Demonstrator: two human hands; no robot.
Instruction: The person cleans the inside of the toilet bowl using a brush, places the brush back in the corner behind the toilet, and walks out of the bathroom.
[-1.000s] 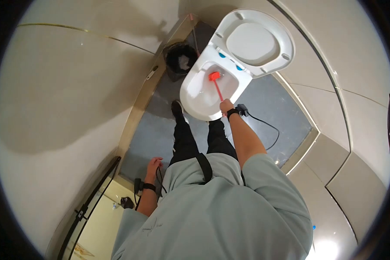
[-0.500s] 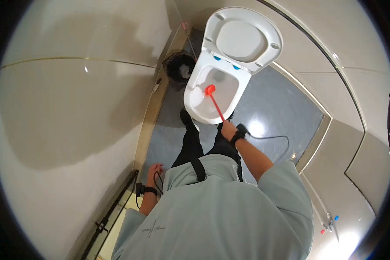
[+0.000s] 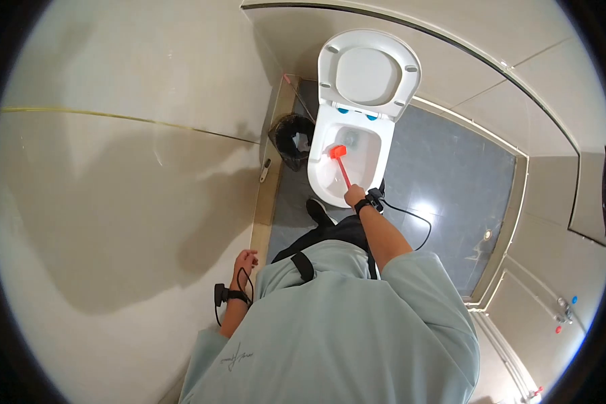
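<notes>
My right hand [image 3: 355, 196] is closed round the handle of a red toilet brush [image 3: 344, 173], just over the front rim of the white toilet [image 3: 320, 178]. The brush head lies inside the bowl, against its left side. Behind the bowl the seat and lid [image 3: 368, 75] stand raised. At the lower left, beside my body, my left hand [image 3: 245, 261] hangs with its fingers apart and nothing in them. Each wrist bears a black strap with a small device and a cable.
A black-lined bin [image 3: 293, 141] stands left of the toilet, with a pink-ended stick [image 3: 296, 91] behind it. A small white object [image 3: 265, 170] lies on the ledge by the left wall. Taps [image 3: 565, 311] are on the right wall.
The view has turned and shifted. My right hand first drew the brush toward the front of the bowl, then moved it back toward the bowl's left side. My left hand stays by my body.
</notes>
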